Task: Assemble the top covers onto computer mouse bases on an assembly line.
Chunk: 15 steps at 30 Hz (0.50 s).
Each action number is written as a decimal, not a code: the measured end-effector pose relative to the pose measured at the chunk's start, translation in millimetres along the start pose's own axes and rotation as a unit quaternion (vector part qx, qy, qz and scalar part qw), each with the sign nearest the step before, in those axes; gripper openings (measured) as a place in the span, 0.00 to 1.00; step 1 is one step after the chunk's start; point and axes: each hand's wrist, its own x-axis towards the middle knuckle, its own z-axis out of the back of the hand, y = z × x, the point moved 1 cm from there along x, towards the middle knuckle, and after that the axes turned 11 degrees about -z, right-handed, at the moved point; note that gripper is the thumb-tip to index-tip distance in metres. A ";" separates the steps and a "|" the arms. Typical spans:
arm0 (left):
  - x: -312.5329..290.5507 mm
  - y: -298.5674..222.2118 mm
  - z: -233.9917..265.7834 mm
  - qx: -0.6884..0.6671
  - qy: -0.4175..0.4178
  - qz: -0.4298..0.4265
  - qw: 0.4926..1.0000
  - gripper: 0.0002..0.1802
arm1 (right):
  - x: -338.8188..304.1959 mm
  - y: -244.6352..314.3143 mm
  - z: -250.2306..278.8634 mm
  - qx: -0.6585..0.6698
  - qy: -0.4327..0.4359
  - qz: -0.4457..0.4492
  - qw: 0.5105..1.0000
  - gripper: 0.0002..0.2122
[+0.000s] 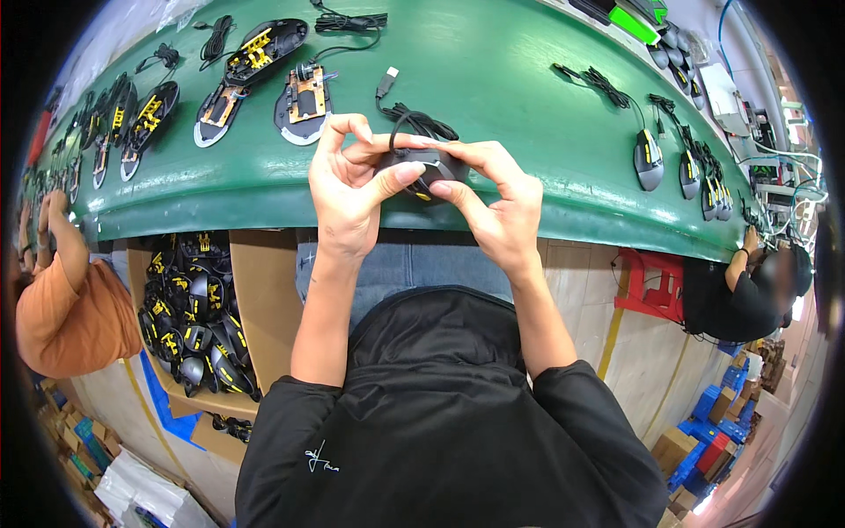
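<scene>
Between my two hands is a dark computer mouse [424, 167] with a yellow accent, held just over the near edge of the green bench. My left hand [348, 180] grips its left side with thumb and fingers. My right hand [497, 189] pinches it from the right, the thumb on the near side. The mouse's black cable [414, 123] is bundled behind it, and its USB plug [387, 81] points away on the bench. Left of my hands lie an opened mouse base with an exposed circuit board [306, 97] and another opened mouse [264, 48], its shell tipped back.
More opened mice [151, 119] line the green bench [493, 53] to the left. Closed mice [649, 163] with bundled cables lie at right. A cardboard box [264, 299] of mouse shells [198, 299] stands below left. Co-workers sit at both sides; a red stool [650, 286] is at right.
</scene>
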 end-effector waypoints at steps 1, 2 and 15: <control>1.0 0.3 -0.4 0.001 0.003 0.001 1.000 0.26 | 0.0 1.0 -1.4 0.001 -0.003 0.000 1.000 0.16; 2.4 0.2 -1.1 0.007 0.001 -0.006 1.000 0.25 | 0.1 1.6 -2.4 0.010 -0.002 -0.015 1.000 0.16; 8.4 9.6 -7.2 0.096 -0.090 0.065 0.989 0.18 | 2.1 -24.1 22.6 0.027 0.076 -0.121 0.989 0.27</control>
